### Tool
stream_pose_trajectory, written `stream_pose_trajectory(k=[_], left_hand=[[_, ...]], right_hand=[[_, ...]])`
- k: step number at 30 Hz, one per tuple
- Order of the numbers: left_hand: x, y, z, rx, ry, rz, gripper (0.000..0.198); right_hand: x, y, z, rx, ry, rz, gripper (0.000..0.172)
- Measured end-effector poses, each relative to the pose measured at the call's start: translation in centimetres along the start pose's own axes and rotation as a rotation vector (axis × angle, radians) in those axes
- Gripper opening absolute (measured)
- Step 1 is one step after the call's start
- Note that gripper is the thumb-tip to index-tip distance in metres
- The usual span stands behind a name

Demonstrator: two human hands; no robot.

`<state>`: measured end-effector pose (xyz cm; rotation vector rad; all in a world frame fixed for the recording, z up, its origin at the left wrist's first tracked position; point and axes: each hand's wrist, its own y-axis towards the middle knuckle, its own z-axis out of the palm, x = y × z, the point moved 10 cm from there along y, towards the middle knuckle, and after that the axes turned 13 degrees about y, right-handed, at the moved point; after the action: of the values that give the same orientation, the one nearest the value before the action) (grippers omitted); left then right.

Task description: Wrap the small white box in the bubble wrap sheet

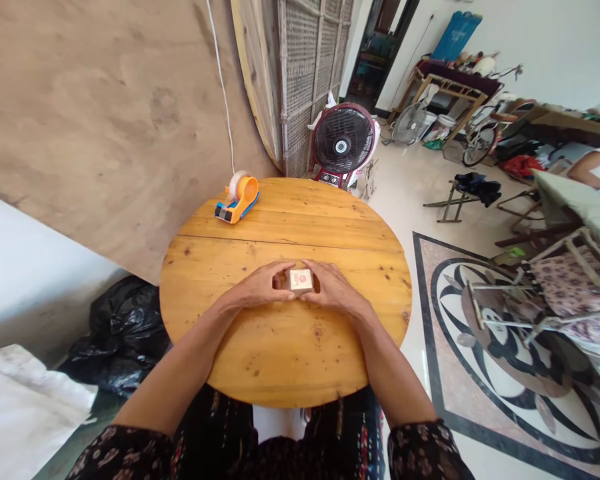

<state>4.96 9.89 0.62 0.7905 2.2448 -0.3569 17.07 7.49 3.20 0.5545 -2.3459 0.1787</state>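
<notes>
A small pale box (301,280) with a red print on its top lies near the middle of the round wooden table (290,360). My left hand (264,283) curves around its left side, thumb at the near edge and fingertips at the far edge. From the other side my right hand (331,285) holds it the same way, with thumb and fingers at its right end. Both palms face inward, and the remaining fingers are partly hidden behind the hands. What kind of box it is cannot be read from here.
An orange and blue tape dispenser (241,198) stands at the table's far left edge. Behind the table is a floor fan (342,143). Black plastic bags (123,327) lie to the left. At the right, a person's arm (593,170) rests by another table (575,200).
</notes>
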Motion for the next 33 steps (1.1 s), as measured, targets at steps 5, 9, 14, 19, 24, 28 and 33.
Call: stream_pose_trajectory(k=[5,9,14,19,24,28,33], left_hand=[[-0.8,-0.1,-0.3,-0.030,0.045,0.012,0.076],[-0.9,-0.3,-0.3,-0.016,-0.005,-0.034,0.075],[-1.0,-0.4,-0.4,0.003,-0.048,-0.034,0.072],[0.0,-0.4,-0.1,0.044,-0.089,-0.052,0.081],[0.2,-0.3,-0.6,0.008,-0.016,-0.093,0.072],[0.0,-0.4,-1.2,-0.034,0.018,-0.117,0.060],[-0.5,-0.2,-1.1,-0.037,0.030,-0.060,0.050]], right_hand=[[0.8,0.2,0.1,-0.030,-0.010,-0.035,0.080],[1.0,0.3,0.3,-0.034,-0.010,-0.046,0.078],[1.0,0.3,0.6,-0.022,-0.015,-0.045,0.079],[0.4,-0.3,-0.3,-0.041,0.015,-0.007,0.079],[1.2,-0.4,-2.6,-0.216,0.118,-0.087,0.049],[1.5,0.2,-2.8,-0.319,0.164,-0.119,0.032],[1.1,1.4,-1.7,-0.336,0.175,-0.061,0.024]])
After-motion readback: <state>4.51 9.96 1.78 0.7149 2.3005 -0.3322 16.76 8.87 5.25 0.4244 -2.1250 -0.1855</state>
